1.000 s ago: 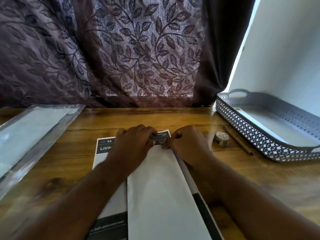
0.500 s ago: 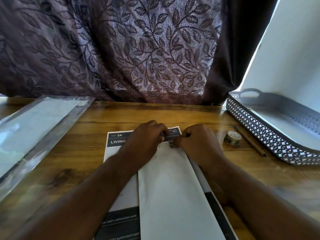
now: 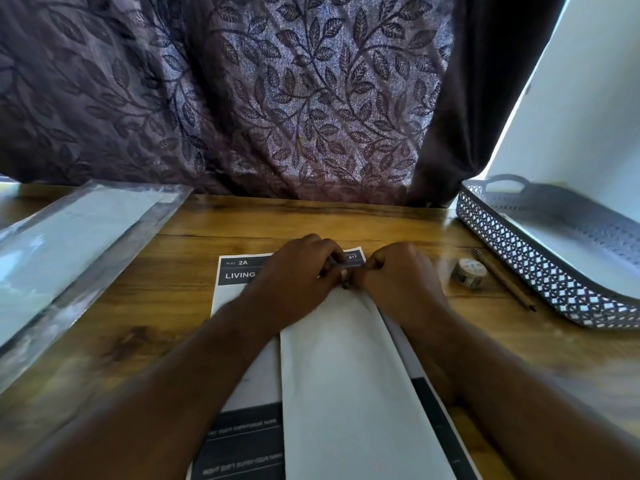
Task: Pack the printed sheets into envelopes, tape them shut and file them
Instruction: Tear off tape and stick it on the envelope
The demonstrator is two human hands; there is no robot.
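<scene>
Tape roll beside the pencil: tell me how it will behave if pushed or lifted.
The tape roll looks small and hollow, so probably light. It seems to lie on its flat side, so a push should slide it, not roll it.

One view only, from the person's head, above the near side of the table (image 3: pixel 346 220). It faces forward and down, so the curtain (image 3: pixel 311 98) fills the top half and the tabletop the lower. The lens is wide and sits close: both forearms fill the bottom corners, and the left hand (image 3: pixel 298 275) and right hand (image 3: pixel 401 278) meet at centre. The tray (image 3: pixel 519 265) bends along the right edge, and the envelope (image 3: pixel 346 375) runs off the bottom.
</scene>
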